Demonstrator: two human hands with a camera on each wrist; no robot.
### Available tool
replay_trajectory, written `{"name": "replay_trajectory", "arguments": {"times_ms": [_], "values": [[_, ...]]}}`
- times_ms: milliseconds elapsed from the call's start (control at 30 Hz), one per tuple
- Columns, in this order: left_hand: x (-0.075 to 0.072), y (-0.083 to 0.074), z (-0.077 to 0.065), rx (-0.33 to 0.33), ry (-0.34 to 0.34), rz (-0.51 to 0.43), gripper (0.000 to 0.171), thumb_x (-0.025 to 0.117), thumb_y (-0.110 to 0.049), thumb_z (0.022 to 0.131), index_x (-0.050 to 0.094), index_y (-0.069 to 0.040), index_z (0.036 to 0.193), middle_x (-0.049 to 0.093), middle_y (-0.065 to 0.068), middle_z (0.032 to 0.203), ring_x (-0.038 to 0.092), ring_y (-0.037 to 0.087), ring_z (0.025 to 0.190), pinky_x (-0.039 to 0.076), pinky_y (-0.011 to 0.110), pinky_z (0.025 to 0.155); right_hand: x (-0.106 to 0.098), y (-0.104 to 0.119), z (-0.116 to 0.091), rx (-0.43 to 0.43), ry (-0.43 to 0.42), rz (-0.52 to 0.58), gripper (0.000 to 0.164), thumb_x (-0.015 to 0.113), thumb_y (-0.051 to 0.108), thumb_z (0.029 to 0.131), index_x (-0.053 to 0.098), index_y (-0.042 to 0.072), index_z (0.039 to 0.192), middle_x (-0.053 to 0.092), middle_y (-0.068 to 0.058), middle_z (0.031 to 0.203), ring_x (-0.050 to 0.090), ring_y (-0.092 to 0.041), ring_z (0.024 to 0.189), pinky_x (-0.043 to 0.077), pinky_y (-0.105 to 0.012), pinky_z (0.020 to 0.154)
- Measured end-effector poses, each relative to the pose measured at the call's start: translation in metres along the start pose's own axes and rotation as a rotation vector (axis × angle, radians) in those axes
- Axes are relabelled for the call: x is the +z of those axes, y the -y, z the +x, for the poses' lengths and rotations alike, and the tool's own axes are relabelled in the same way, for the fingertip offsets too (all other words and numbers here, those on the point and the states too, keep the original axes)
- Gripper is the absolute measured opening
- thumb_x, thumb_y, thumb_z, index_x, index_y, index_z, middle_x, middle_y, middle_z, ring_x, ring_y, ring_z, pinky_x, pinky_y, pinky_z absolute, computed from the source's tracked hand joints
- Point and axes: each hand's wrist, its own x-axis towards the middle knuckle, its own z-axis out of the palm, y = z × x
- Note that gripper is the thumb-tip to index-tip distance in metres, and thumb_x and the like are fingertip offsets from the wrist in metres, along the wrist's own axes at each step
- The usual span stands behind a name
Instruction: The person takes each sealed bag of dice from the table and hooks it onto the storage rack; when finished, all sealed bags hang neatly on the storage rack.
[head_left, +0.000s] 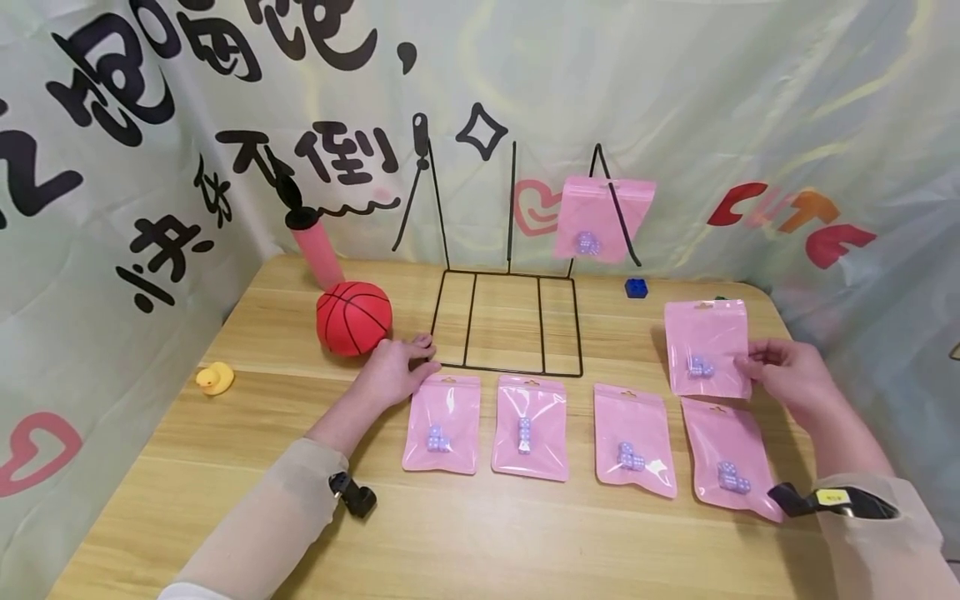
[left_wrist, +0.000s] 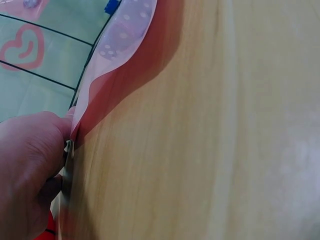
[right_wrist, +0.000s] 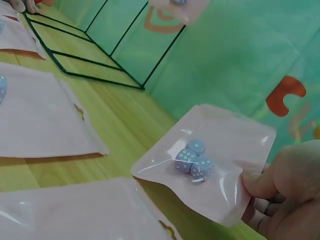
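My right hand (head_left: 795, 375) pinches the right edge of a pink zip bag (head_left: 707, 333) between thumb and fingers. The bag is raised off the table, and three pale purple dice (right_wrist: 192, 162) show through its front. At the front left corner of a black wire rack (head_left: 504, 369), my left hand (head_left: 393, 367) holds the frame with thumb and fingers around the wire. Its thumb lies close to the top corner of a flat pink bag (head_left: 442, 421). Another pink bag (head_left: 606, 208) hangs from the rack's right arm.
More flat pink bags with dice lie in the front row: one (head_left: 529, 425) near the middle, one (head_left: 633, 437) to its right, one (head_left: 731, 458) at far right. A red ball (head_left: 354, 318), pink pump (head_left: 315, 250), yellow duck (head_left: 216, 378) and blue brick (head_left: 636, 288) stand around the rack.
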Motion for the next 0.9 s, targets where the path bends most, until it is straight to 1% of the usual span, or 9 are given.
{"name": "replay_trajectory", "arguments": {"times_ms": [133, 333, 467, 700, 800, 900], "values": [[0.001, 0.001, 0.0, 0.003, -0.006, 0.0, 0.041, 0.079, -0.027, 0.099, 0.073, -0.004, 0.133, 0.062, 0.009, 0.145, 0.052, 0.026, 0.142, 0.04, 0.046, 0.117, -0.001, 0.011, -0.006, -0.031, -0.029, 0.012, 0.035, 0.062, 0.018, 0.108, 0.059, -0.012, 0.126, 0.064, -0.013, 0.102, 0.057, -0.018, 0.084, 0.054, -0.025, 0.066], [0.001, 0.002, 0.0, 0.011, -0.003, 0.005, 0.042, 0.078, -0.027, 0.1, 0.073, -0.004, 0.133, 0.061, 0.009, 0.146, 0.052, 0.027, 0.142, 0.04, 0.047, 0.118, -0.004, 0.026, -0.014, -0.044, -0.087, 0.031, 0.034, 0.063, 0.021, 0.108, 0.062, -0.008, 0.126, 0.066, 0.001, 0.095, 0.058, -0.017, 0.084, 0.054, -0.021, 0.067], [0.001, 0.001, -0.001, 0.011, -0.003, 0.005, 0.041, 0.078, -0.027, 0.1, 0.073, -0.004, 0.133, 0.061, 0.01, 0.146, 0.052, 0.027, 0.142, 0.039, 0.048, 0.118, -0.005, 0.036, -0.02, -0.058, -0.115, 0.047, 0.034, 0.064, 0.023, 0.108, 0.062, -0.006, 0.126, 0.066, 0.007, 0.093, 0.059, -0.016, 0.083, 0.054, -0.019, 0.066], [0.001, 0.001, -0.001, 0.009, -0.005, -0.004, 0.04, 0.077, -0.025, 0.1, 0.073, -0.003, 0.133, 0.061, 0.01, 0.146, 0.051, 0.026, 0.143, 0.039, 0.047, 0.118, -0.008, 0.055, -0.032, -0.087, -0.129, 0.057, 0.034, 0.065, 0.025, 0.107, 0.064, -0.003, 0.128, 0.067, 0.002, 0.095, 0.057, -0.015, 0.08, 0.052, -0.022, 0.062], [0.001, -0.001, -0.001, 0.005, -0.006, 0.0, 0.04, 0.077, -0.025, 0.1, 0.072, -0.003, 0.134, 0.061, 0.01, 0.146, 0.051, 0.027, 0.143, 0.038, 0.048, 0.119, -0.009, 0.063, -0.037, -0.113, -0.14, 0.093, 0.031, 0.067, 0.023, 0.106, 0.064, -0.003, 0.125, 0.068, 0.007, 0.092, 0.057, -0.013, 0.076, 0.049, -0.023, 0.059], [0.001, -0.003, -0.002, -0.003, -0.004, 0.002, 0.04, 0.077, -0.025, 0.101, 0.072, -0.004, 0.134, 0.061, 0.009, 0.147, 0.05, 0.028, 0.144, 0.037, 0.049, 0.12, -0.009, 0.07, -0.043, -0.135, -0.138, 0.131, 0.028, 0.067, 0.021, 0.106, 0.065, -0.001, 0.124, 0.069, 0.01, 0.093, 0.058, -0.012, 0.076, 0.05, -0.021, 0.06]]}}
